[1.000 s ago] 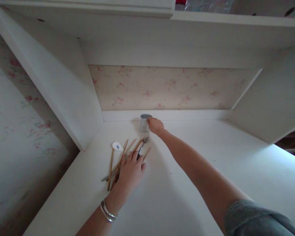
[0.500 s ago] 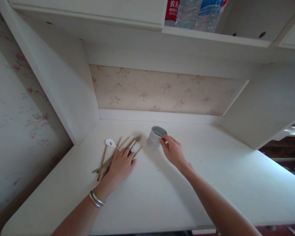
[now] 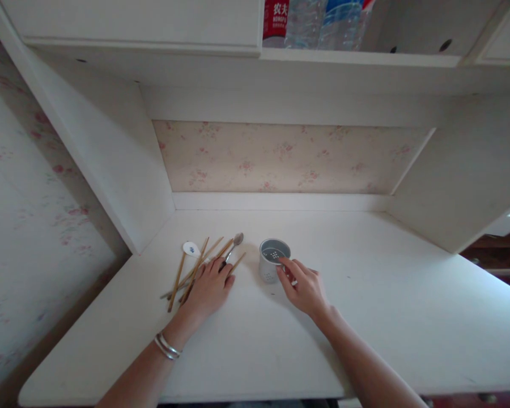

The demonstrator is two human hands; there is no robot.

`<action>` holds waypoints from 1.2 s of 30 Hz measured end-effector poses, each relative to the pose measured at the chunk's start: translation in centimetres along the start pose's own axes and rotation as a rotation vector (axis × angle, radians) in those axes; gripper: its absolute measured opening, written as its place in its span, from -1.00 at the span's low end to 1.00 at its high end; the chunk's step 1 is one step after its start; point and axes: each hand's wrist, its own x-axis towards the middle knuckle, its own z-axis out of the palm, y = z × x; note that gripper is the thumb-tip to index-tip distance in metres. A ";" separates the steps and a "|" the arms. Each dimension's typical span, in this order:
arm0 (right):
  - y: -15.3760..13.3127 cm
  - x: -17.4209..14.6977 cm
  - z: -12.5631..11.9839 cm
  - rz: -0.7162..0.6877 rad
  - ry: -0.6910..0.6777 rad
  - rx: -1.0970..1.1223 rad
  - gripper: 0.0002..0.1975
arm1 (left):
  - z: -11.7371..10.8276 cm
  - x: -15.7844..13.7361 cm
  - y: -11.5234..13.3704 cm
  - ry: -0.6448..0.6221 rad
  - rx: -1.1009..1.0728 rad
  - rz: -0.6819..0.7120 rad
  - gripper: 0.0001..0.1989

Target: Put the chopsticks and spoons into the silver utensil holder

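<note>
Metal cup (image 3: 271,264), that's where the action is, standing about upright on the white surface (image 3: 255,354), somewhat left of the middle, in from both the back and front edges! The right hand (image 3: 305,288) is on it: index finger over the rim, thumb on the outer wall, and that looks like a pinch on the near right side of the rim. The far and left sides of the cup sit free of the fingers, its mouth faces up, and the holes in its floor show clearly.

Over toward the left edge of the surface, the left hand (image 3: 210,288) lies palm down across the utensils, fingers slightly spread. Is it gripping any of them? Can't tell; the hand hides what's beneath. Poking out around it: wooden chopsticks (image 3: 177,281), a metal spoon (image 3: 238,239) with its bowl toward the back edge, and a white spoon (image 3: 191,249) with a blue mark, nearest the back left corner.

The step in hand, by my reading: the right hand places or steadies the cup while the left covers the utensils. And what does the next move call for? A careful hold, I'd say, since a one-sided pinch could tip the cup. Cup and utensils are near each other but not touching, a bare strip of surface between them!
</note>
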 end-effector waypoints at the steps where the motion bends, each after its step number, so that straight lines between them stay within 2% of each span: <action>1: 0.0 -0.2 0.0 0.026 0.002 0.030 -0.72 | 0.0 0.0 0.0 0.002 0.001 -0.001 -0.65; 4: 0.4 -0.8 0.0 0.182 0.035 0.147 -0.63 | 0.0 -0.1 0.0 0.007 0.002 0.005 -0.65; 7: 1.8 -0.7 0.3 0.389 0.079 0.187 -0.64 | 0.1 -0.1 0.0 0.002 -0.002 0.009 -0.64; 10: 3.7 -0.2 0.9 0.513 -0.052 0.089 -0.68 | 0.2 -0.2 0.0 0.006 -0.007 0.002 -0.65; 13: 4.9 0.1 1.4 0.491 -0.251 -0.031 -0.72 | 0.1 -0.2 0.0 0.010 -0.009 0.004 -0.66; 17: 4.9 0.3 1.3 0.436 -0.356 -0.090 -0.71 | 0.0 -0.2 0.0 0.002 -0.024 -0.012 -0.65; 36: 4.6 0.0 1.0 0.385 -0.389 -0.134 -0.72 | -0.1 -0.2 0.2 -0.004 -0.004 -0.005 -0.67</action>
